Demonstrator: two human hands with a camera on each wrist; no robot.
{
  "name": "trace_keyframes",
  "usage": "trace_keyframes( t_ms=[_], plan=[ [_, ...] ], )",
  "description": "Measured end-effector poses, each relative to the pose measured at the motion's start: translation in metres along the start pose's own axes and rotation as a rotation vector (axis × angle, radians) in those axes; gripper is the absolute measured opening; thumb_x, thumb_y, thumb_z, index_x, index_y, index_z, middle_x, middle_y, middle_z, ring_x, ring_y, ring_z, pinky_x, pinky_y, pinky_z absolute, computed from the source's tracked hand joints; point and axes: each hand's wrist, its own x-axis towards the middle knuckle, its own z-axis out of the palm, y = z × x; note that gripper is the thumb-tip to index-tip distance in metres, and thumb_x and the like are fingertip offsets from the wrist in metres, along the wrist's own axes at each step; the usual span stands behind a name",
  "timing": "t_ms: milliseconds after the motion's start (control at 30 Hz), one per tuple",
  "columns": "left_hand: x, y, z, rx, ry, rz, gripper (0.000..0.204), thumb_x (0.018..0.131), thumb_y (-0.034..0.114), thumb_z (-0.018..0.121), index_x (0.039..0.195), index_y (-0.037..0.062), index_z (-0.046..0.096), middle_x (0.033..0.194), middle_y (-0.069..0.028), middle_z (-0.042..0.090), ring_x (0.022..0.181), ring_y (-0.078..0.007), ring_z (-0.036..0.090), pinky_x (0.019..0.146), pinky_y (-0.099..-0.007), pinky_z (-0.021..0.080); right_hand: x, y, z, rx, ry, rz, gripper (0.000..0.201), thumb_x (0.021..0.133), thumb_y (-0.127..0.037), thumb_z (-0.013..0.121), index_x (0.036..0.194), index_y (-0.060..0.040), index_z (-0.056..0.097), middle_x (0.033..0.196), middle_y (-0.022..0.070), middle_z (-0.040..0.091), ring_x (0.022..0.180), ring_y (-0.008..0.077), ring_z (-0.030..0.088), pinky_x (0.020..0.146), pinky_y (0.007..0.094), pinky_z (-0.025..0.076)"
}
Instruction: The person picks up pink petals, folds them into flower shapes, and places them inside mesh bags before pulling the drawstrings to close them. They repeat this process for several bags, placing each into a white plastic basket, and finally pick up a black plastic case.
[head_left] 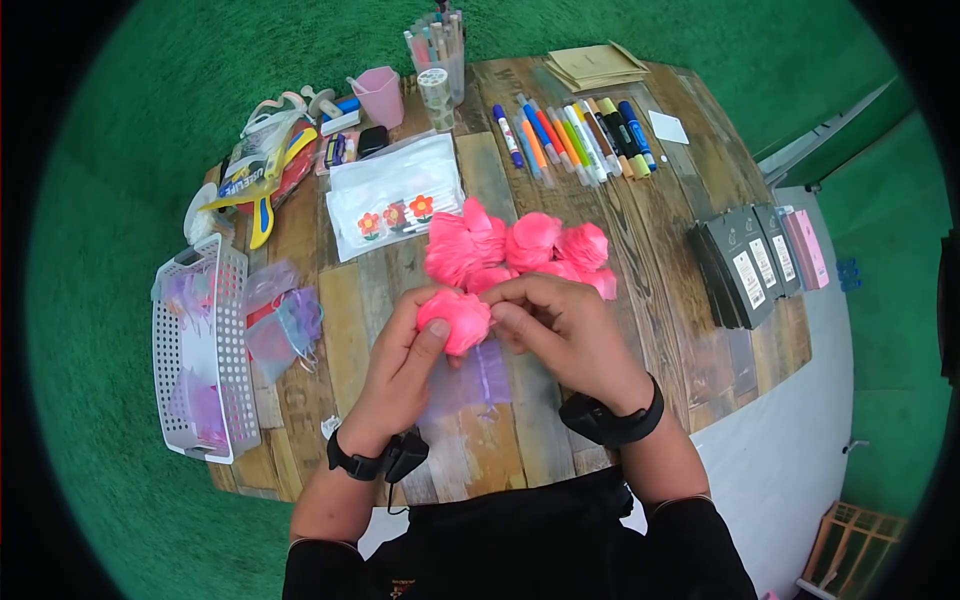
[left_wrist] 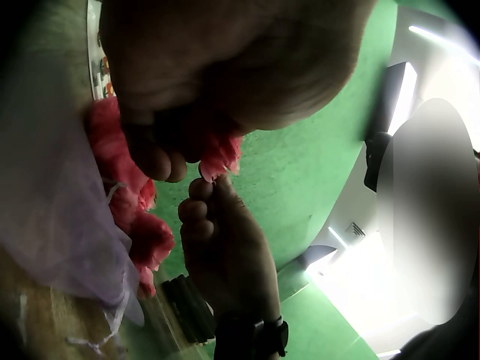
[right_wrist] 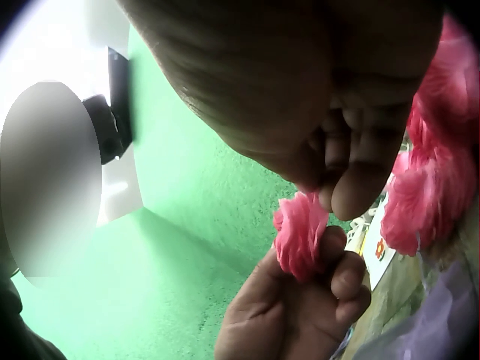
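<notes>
A ruffled pink flower head [head_left: 458, 325] of thin layered petals is held in my left hand [head_left: 405, 350], thumb across its front. My right hand [head_left: 570, 330] pinches the petal edge on its right side between thumb and fingertips; the right wrist view also shows the flower [right_wrist: 300, 236] between both hands. Just beyond the hands lies a cluster of similar pink flowers [head_left: 535, 240]. Below them, a sheer purple organza bag [head_left: 465, 385] lies flat on the wooden table, partly hidden by the hands and flower.
At left stands a white perforated basket [head_left: 236, 350] holding sheer bags, with more organza bags [head_left: 285, 335] beside it. Behind are a flower-print pouch [head_left: 395, 185], a pink cup [head_left: 380, 97] and a row of markers [head_left: 580, 140]. Black boxes [head_left: 735, 270] stand near the right edge.
</notes>
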Motion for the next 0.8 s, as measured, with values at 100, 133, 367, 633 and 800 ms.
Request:
trace_keyframes(
  t_ms=[100, 133, 367, 633, 800],
  plan=[
    [0.0, -0.003, 0.002, -0.022, -0.009, 0.016, 0.034, 0.117, 0.02, 0.049, 0.145, 0.0011, 0.051, 0.119, -0.0078, 0.067, 0.094, -0.013, 0.061, 0.085, -0.031, 0.054, 0.002, 0.008, 0.004, 0.062, 0.0, -0.018, 0.018, 0.104, -0.01, 0.071, 0.118, 0.0004, 0.076, 0.094, 0.0075, 0.074, 0.078, 0.0106, 0.069, 0.071, 0.0281, 0.055],
    [0.0, -0.003, 0.002, -0.035, -0.006, 0.013, 0.035, 0.117, 0.022, 0.049, 0.145, 0.0011, 0.051, 0.12, -0.0082, 0.067, 0.094, -0.0136, 0.062, 0.086, -0.0313, 0.054, 0.002, 0.01, 0.005, 0.062, 0.0, -0.043, 0.018, 0.104, -0.01, 0.072, 0.118, 0.0004, 0.076, 0.093, 0.007, 0.074, 0.078, 0.0098, 0.068, 0.071, 0.0277, 0.055],
    [0.001, -0.001, 0.001, -0.252, 0.004, -0.074, 0.048, 0.116, 0.035, 0.052, 0.151, 0.0009, 0.05, 0.124, -0.0106, 0.068, 0.099, -0.0169, 0.067, 0.087, -0.0333, 0.057, 0.001, 0.007, 0.003, 0.053, 0.036, -0.062, 0.024, 0.104, -0.013, 0.073, 0.124, 0.0004, 0.073, 0.097, 0.005, 0.072, 0.078, 0.0094, 0.065, 0.072, 0.0274, 0.055],
    [0.0, 0.001, -0.001, -0.194, 0.011, -0.039, 0.049, 0.116, 0.034, 0.053, 0.153, 0.0018, 0.051, 0.125, -0.0097, 0.067, 0.104, -0.0169, 0.066, 0.091, -0.0328, 0.055, -0.001, 0.013, 0.003, 0.054, 0.008, -0.127, 0.037, 0.1, -0.017, 0.079, 0.131, 0.0008, 0.069, 0.1, 0.004, 0.071, 0.081, 0.0099, 0.066, 0.074, 0.027, 0.056],
    [0.001, -0.004, 0.001, 0.126, 0.062, 0.112, 0.042, 0.116, 0.029, 0.053, 0.148, 0.0018, 0.055, 0.127, -0.0078, 0.06, 0.116, -0.0177, 0.059, 0.104, -0.0331, 0.047, -0.005, -0.002, 0.003, 0.077, -0.094, -0.052, 0.039, 0.099, -0.009, 0.08, 0.136, -0.0002, 0.069, 0.107, -0.0005, 0.069, 0.094, 0.0058, 0.065, 0.082, 0.0229, 0.054]
  ],
)
